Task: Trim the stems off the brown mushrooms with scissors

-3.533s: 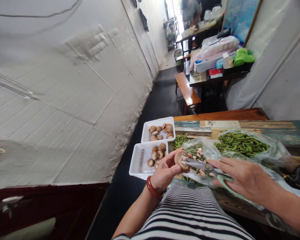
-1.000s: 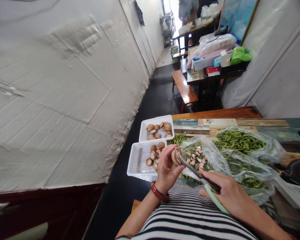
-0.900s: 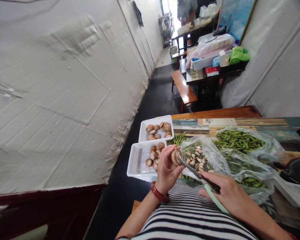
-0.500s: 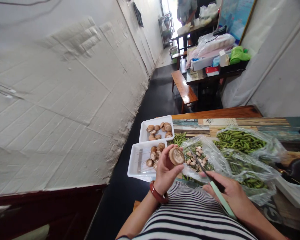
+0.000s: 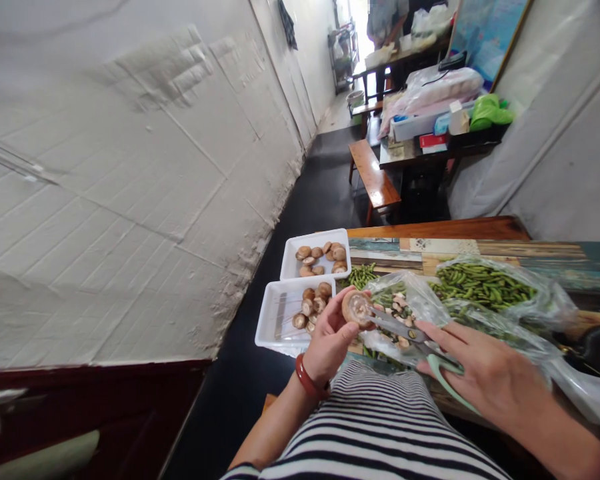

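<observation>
Pinched in my left hand [image 5: 334,337] is a brown mushroom [image 5: 359,309], its pale underside turned toward me. My right hand [image 5: 490,367] grips a pair of scissors [image 5: 405,328] with light green handles. The scissor blades reach left, their tips at the mushroom's underside. Below the blades lies a clear plastic bag [image 5: 420,293] holding cut pale mushroom stems and green scraps. To the left of my left hand stands a white tray [image 5: 275,317] with several mushrooms [image 5: 307,307] at its right end.
A second white tray [image 5: 286,260] of mushrooms sits behind the first. Green bean pods [image 5: 485,283] fill a plastic bag on the right; more pods [image 5: 361,275] lie loose near the trays. Beyond the table are a wooden bench [image 5: 373,173], a cluttered table [image 5: 393,155] and another person [image 5: 383,23].
The scissors have swung left and their blades have opened, the tips now at the mushroom. My right hand has shifted its hold on the handles. My left hand still holds the mushroom.
</observation>
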The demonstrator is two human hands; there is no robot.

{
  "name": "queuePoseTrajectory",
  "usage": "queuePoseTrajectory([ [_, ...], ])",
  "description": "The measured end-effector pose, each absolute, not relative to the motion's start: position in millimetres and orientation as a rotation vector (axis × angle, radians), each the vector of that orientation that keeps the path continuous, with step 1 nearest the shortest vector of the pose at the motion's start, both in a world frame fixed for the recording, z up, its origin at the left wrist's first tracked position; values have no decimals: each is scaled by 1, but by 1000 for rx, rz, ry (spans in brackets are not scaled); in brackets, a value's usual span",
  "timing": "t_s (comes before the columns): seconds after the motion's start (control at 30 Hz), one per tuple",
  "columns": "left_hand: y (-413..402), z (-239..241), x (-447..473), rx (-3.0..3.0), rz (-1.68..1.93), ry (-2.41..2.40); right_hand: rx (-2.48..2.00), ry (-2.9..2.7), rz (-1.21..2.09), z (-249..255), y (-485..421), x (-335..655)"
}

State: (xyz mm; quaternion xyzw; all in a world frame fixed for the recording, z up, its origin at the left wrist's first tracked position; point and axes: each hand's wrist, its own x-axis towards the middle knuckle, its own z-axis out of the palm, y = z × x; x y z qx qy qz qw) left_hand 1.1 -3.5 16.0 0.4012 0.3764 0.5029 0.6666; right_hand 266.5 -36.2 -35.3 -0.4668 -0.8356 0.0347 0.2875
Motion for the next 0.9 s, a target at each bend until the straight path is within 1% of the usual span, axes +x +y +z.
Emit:
queuePoseTrajectory([
  [0.23, -7, 15, -1, 915, 1124, 893, -1140, -2385, -148, -4, -19, 282],
  [0.4, -9, 14, -3, 942, 1108, 919, -1145, -2412, -204, 14, -13, 280],
  [0.5, -9, 13, -3, 964, 1091, 931, -1074, -2465, -255, 21, -6, 280],
  [0.63, -7, 14, -4, 963, 1078, 923, -1017, -2478, -236, 27, 1, 287],
  [0.73, -6, 14, -5, 961, 1049, 896, -1021, -2487, -199, 26, 3, 291],
  [0.9, -1, 14, -6, 1013, 1000, 886, -1063, -2497, -225, 23, 6, 292],
])
